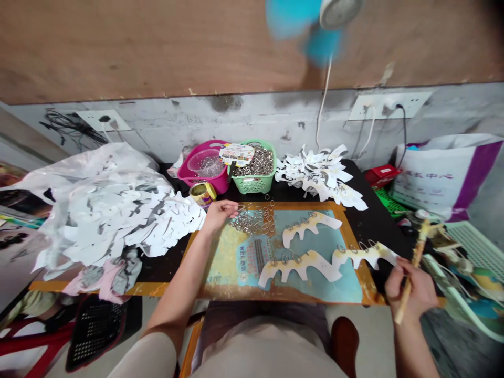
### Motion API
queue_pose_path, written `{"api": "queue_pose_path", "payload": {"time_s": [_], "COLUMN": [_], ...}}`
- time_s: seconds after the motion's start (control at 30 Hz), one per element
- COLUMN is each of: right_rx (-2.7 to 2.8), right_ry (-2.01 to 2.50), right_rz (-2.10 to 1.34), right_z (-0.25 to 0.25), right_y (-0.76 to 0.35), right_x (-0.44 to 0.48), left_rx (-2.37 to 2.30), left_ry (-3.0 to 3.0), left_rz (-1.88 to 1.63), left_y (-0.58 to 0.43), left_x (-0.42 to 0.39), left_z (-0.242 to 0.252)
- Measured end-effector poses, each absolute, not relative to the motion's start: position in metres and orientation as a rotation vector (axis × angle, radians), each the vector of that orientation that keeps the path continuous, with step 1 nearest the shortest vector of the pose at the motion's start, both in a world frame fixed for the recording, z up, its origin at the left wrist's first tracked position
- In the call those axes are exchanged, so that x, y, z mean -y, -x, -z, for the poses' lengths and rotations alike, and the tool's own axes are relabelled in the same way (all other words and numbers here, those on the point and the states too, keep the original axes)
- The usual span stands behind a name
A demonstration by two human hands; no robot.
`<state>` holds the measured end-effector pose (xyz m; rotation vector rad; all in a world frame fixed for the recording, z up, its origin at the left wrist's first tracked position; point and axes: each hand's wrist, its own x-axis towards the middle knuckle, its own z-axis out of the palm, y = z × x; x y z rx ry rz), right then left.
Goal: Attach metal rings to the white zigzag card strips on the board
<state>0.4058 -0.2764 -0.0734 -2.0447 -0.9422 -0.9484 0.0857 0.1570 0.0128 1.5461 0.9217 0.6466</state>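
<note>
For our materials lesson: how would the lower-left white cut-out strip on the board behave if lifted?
The white cut-out strip looks thin, like card, so it probably feels light and flexes slightly. The metal rings along its edge may make that side sag.

We have 3 white paper cutouts (303, 265) with wavy, toothed edges lying flat on the printed board (224, 262), each with small metal rings (252, 220) strung along its upper edge. More of those rings sit in a loose heap just beside our left hand (222, 215), its fingertips pinched at the heap's edge. Our right hand (413, 289) grips a bamboo stick (400, 313), with the rightmost cutout's tip just beside its fingers.
</note>
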Motion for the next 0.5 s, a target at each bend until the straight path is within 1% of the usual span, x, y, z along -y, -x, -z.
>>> {"api": "queue_pose_path", "payload": {"time_s": [0.1, 0.23, 0.5], "right_rx": [0.921, 0.927, 0.938], "right_ry": [2.049, 2.048, 2.02], "right_rz": [0.953, 0.971, 1.0], "right_z": [0.074, 0.07, 0.068], "right_y": [-0.406, -0.404, -0.403], "right_x": [0.276, 0.274, 0.273], "left_rx": [-0.909, -0.804, -0.558], "left_ry": [-1.466, -1.404, -1.241], "left_rz": [-0.64, -0.575, -0.316], "left_y": [-0.091, -0.115, -0.162], "left_x": [-0.148, -0.114, -0.047], "left_z": [-0.01, 0.004, 0.0]}}
